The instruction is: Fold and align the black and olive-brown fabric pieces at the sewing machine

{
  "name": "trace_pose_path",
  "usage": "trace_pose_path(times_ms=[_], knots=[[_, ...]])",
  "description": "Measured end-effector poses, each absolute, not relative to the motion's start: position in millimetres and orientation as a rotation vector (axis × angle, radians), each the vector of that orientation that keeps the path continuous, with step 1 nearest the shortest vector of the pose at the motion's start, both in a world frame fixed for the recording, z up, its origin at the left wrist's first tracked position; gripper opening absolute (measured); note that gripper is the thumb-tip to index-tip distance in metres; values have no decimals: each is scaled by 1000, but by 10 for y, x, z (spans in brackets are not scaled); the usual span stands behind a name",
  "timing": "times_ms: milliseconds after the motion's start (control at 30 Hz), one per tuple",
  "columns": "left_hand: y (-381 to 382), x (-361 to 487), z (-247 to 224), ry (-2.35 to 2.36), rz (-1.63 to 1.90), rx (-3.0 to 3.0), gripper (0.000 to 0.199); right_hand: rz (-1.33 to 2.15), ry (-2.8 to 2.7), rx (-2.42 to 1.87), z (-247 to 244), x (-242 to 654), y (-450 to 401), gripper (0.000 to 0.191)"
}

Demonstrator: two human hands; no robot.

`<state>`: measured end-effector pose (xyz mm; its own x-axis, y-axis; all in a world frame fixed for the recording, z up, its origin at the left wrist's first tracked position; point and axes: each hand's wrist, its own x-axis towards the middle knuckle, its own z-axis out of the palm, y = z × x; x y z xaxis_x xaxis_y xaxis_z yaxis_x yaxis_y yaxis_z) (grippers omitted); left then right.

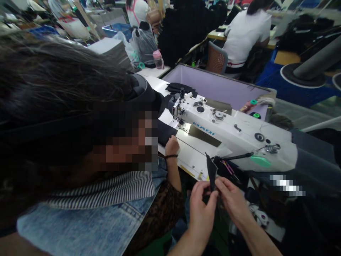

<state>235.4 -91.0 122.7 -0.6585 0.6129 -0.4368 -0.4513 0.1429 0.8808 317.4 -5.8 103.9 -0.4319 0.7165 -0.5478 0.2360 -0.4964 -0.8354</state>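
My left hand (202, 202) and my right hand (231, 193) come up from the bottom edge, close together. Between their thumbs and fingers they pinch a small dark piece of fabric (211, 168), its pointed end sticking up. Both hands are closed on it. Just beyond stands a white sewing machine (226, 129) on a white table (186, 161). At the machine's needle end, a co-worker's hand (172, 145) with a dark bracelet rests on a black fabric panel (165, 132).
A co-worker in a denim garment (106, 220) fills the left side, close to me. Pink-handled scissors or snips (229, 169) lie by the machine base. Behind it are a lilac-lined bin (213, 83), a pink-lidded bottle (158, 59) and a seated person in white (246, 37).
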Motion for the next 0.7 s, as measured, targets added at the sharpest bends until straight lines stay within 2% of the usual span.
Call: trace_pose_path(times_ms=[167, 300, 467, 633, 700], knots=[[-999, 2284, 1280, 1615, 1596, 245, 10, 1837, -1470, -1529, 1182, 3154, -141, 44], [-1048, 2287, 1241, 1695, 1553, 427, 19, 1766, -1557, -1548, 1275, 3127, -168, 47], [-1037, 2191, 1192, 1886, 1501, 570, 17, 1848, -1696, -1388, 1335, 3109, -201, 41], [-1014, 2045, 1247, 2004, 1550, 619, 12, 1591, -1739, -1359, 1320, 3054, -262, 23], [-1037, 2017, 1275, 2004, 1576, 658, 11, 1613, -1743, -1250, 1298, 3002, -299, 28]])
